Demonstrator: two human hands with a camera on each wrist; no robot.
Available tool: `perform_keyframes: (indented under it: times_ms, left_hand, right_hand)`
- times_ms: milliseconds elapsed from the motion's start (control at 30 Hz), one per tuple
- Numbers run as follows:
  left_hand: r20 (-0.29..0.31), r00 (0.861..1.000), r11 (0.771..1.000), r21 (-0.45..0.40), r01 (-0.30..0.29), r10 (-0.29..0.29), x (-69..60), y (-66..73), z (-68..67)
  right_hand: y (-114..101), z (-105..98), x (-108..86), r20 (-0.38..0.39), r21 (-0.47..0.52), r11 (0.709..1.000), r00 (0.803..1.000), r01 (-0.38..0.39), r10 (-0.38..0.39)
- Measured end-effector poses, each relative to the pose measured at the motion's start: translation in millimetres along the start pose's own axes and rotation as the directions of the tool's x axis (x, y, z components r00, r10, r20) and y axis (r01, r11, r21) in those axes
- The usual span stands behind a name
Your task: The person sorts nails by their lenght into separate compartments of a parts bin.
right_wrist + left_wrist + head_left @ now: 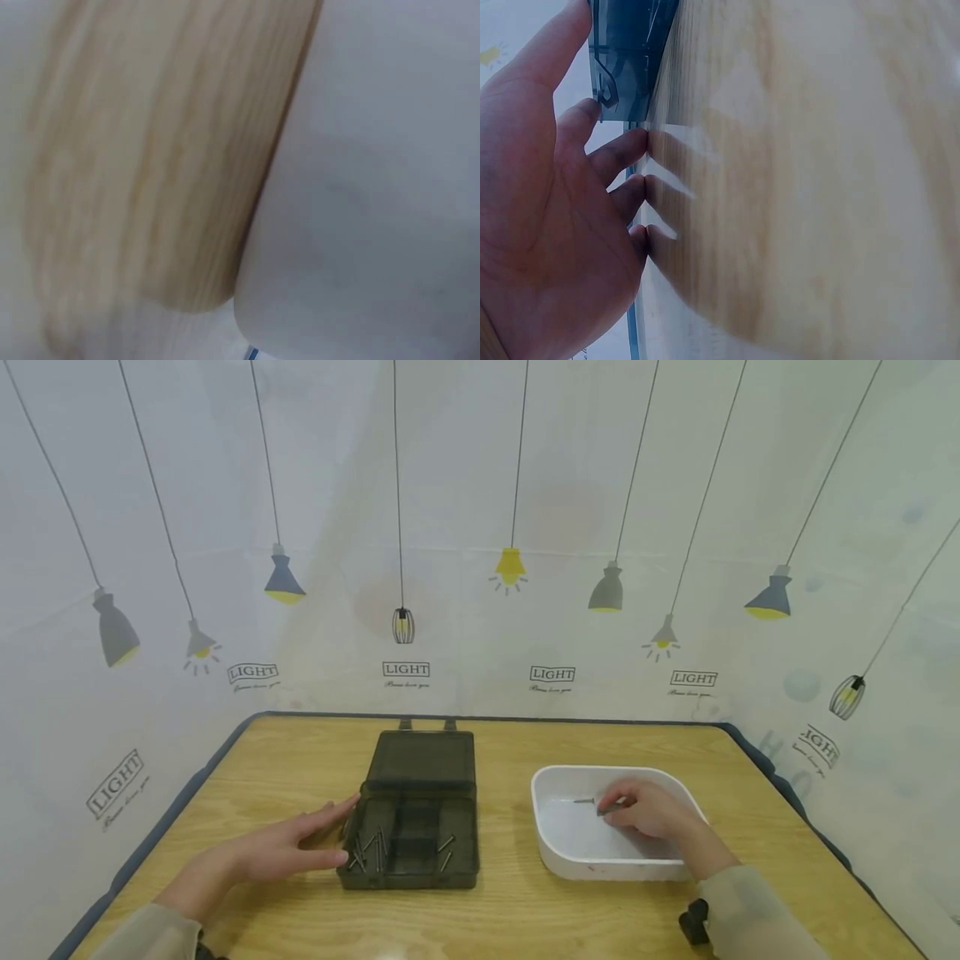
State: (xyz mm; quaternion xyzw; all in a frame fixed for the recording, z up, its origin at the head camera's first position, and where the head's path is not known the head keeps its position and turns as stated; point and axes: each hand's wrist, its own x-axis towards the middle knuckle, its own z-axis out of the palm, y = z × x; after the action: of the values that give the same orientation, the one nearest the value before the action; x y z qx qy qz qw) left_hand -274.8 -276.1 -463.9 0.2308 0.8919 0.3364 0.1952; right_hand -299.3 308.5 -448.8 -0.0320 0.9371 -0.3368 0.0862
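Observation:
A dark see-through plastic box [420, 881] stands on the table with its lid [423, 760] raised at the back. Several screws [378, 850] lie in its left compartment, and a couple of screws [447, 853] in the right one. My left hand [281, 847] rests against the box's left side, fingers extended, thumb by the front left corner. Inside a white tray [551, 852], my right hand [648, 810] reaches down and pinches a small dark metal piece, apparently a screw [609, 811], mostly hidden by the fingers. Another screw [583, 801] lies in the tray beside the fingertips.
Both containers stand on a wood-grain table [300, 918], box to the left and tray to the right, with a strip of tabletop between them. A pale curtain [465, 635] printed with lamps hangs around the back and sides. The tray's outer wall [360, 187] fills much of the right wrist view.

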Motion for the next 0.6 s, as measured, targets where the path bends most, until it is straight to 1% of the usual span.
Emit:
perform_keyframes:
  times_ms: [100,233,467,600]
  left_hand:
    - [-0.003,1.0,1.0,-0.001,-0.005,0.005,-0.1,-1.0,-0.2]
    - [-0.007,1.0,1.0,-0.006,-0.011,0.01,-0.3,-1.5,-0.2]
    - [-0.002,1.0,1.0,-0.006,0.001,-0.001,-0.1,-1.7,0.1]
    - [0.007,1.0,1.0,-0.007,0.018,-0.018,1.1,-3.2,-0.1]
  right_hand:
    - [0.1,1.2,0.2,0.0,-0.01,0.999,0.999,0.038,-0.038]
    - [0.5,1.4,0.4,-0.001,-0.031,0.997,0.998,0.063,-0.064]
    - [-4.0,0.8,-0.1,0.001,-0.046,0.999,1.0,-0.026,0.026]
    - [-5.7,1.5,0.0,-0.002,-0.039,0.998,0.999,-0.045,0.045]
